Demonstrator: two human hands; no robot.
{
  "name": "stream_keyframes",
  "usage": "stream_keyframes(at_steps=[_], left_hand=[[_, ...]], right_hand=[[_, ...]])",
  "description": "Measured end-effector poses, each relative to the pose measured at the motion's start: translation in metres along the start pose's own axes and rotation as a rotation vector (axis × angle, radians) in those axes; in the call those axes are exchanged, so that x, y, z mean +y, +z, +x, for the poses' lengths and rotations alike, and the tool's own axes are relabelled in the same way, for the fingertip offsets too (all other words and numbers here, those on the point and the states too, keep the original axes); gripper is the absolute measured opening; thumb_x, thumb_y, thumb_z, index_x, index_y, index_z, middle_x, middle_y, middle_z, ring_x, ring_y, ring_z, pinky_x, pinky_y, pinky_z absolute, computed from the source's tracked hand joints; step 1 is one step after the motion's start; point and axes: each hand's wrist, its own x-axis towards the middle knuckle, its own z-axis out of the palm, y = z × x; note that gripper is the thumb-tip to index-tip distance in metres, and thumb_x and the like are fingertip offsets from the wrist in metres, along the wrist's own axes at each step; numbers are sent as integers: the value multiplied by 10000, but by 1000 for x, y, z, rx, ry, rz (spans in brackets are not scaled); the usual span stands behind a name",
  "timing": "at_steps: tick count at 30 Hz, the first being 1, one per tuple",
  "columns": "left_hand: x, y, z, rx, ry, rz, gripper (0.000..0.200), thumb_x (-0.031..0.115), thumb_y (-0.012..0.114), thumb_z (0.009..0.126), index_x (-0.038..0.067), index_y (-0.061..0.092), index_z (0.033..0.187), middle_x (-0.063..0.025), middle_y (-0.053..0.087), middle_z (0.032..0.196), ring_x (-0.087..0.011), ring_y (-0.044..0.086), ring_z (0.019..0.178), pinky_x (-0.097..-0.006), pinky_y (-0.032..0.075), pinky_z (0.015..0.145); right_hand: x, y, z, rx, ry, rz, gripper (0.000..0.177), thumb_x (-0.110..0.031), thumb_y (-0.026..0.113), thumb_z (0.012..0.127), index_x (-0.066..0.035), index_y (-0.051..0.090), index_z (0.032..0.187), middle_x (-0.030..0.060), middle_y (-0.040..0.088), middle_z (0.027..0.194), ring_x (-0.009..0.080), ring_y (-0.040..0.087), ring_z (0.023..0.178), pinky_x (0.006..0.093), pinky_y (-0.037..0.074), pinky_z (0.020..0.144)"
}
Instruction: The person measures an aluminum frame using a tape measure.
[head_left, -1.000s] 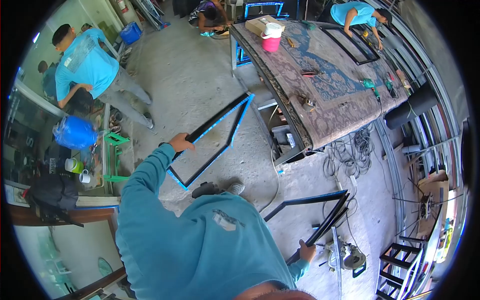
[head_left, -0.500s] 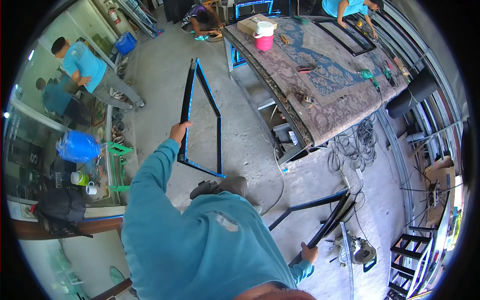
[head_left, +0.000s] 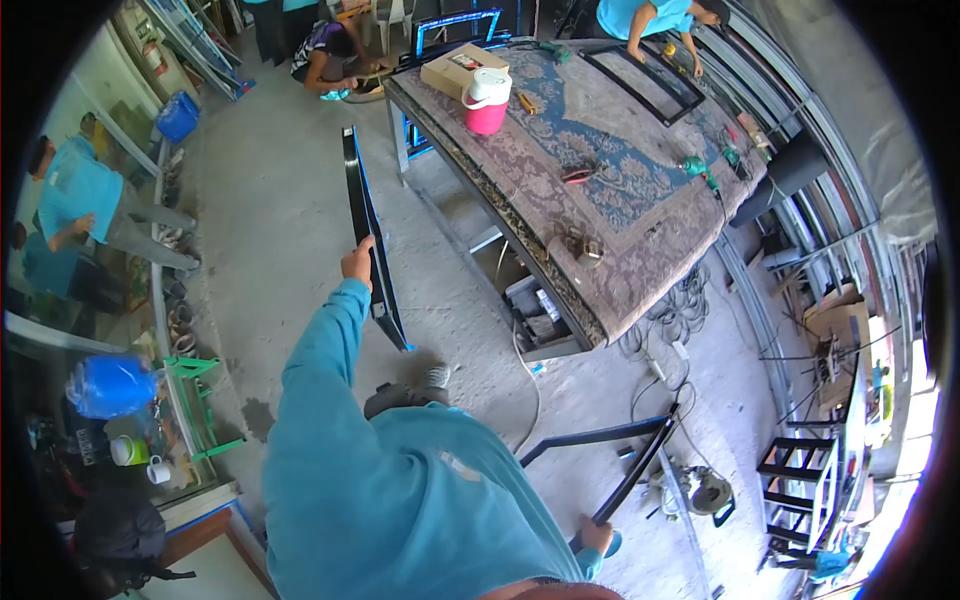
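Observation:
My left hand point(head_left: 358, 262) is closed round the side of a black frame with blue edging point(head_left: 362, 205), held upright and seen nearly edge-on over the concrete floor. Low on the right, my right hand point(head_left: 597, 537) grips a second black frame point(head_left: 640, 470), whose bars stretch up and to the left beside my body. Part of that second frame is hidden behind my torso. Both arms are in teal sleeves.
A carpet-covered table point(head_left: 640, 290) carries a pink jug point(head_left: 487, 105), a cardboard box point(head_left: 460, 68), a drill point(head_left: 697, 170) and a black frame point(head_left: 640, 85). A saw point(head_left: 708, 492) and cables point(head_left: 675, 315) lie on the floor. Other people are at the left, top and upper right.
The view has shifted toward the right. The left-hand frame has turned from open-faced to nearly edge-on. Both hands keep their hold, and the right-hand frame's bars appear closer together.

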Motion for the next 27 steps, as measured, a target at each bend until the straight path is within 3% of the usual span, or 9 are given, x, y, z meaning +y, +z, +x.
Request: stream_keyframes(at_steps=[3, 6, 8, 10, 20, 24, 27], left_hand=[[-1, 23, 52, 78, -17, 58, 719, 405, 772, 725, -149, 585, 1145, -262, 620, 1166, -344, 603, 1061, -428, 482, 890], [1, 48, 108, 187, 53, 260, 757, 431, 770, 725, -158, 571, 1157, -301, 594, 1205, -400, 583, 1123, -447, 470, 949], [29, 68, 98, 221, 70, 248, 789, 422, 805, 707, -174, 552, 1159, -325, 576, 1215, -423, 567, 1144, -451, 468, 964], [39, 77, 113, 215, 44, 265, 780, 380, 818, 706, -175, 537, 1176, -329, 569, 1223, -423, 569, 1141, -452, 468, 967], [104, 87, 155, 181, 105, 257, 659, 208, 813, 712, -206, 532, 1141, -320, 567, 1233, -385, 578, 1124, -447, 451, 947], [122, 112, 193, 175, 56, 174, 622, 170, 820, 704, -202, 538, 1115, -305, 587, 1194, -368, 589, 1080, -461, 462, 924], [127, 148, 228, 85, 125, 96, 569, 152, 829, 687, -188, 562, 1058, -263, 636, 1060, -334, 636, 900, -463, 510, 793]], right_hand=[[-38, 5, -24, 7, 28, 85, 563, -287, 818, 646, 90, 646, 1027, 224, 694, 971, 328, 660, 893, 398, 508, 842], [-52, 23, -31, -61, 160, 282, 503, -256, 808, 685, 104, 611, 975, 171, 661, 835, 249, 625, 669, 359, 512, 627], [-52, 37, -35, -92, 173, 476, 426, -213, 796, 714, 82, 579, 933, 115, 610, 722, 179, 572, 500, 316, 475, 467], [-62, 42, -34, -95, 235, 439, 394, -189, 787, 719, 78, 578, 920, 108, 600, 700, 180, 571, 496, 314, 475, 464], [-114, 83, -23, -148, 109, 536, 325, -142, 738, 755, 71, 589, 950, 109, 589, 755, 190, 554, 511, 323, 513, 436], [-157, 92, -36, -117, 170, 502, 302, -153, 742, 746, 63, 575, 873, 87, 564, 693, 190, 537, 485, 332, 489, 436], [-186, 116, -40, -52, 200, 445, 316, -178, 759, 722, 59, 568, 804, 86, 555, 642, 203, 533, 469, 357, 482, 451]])
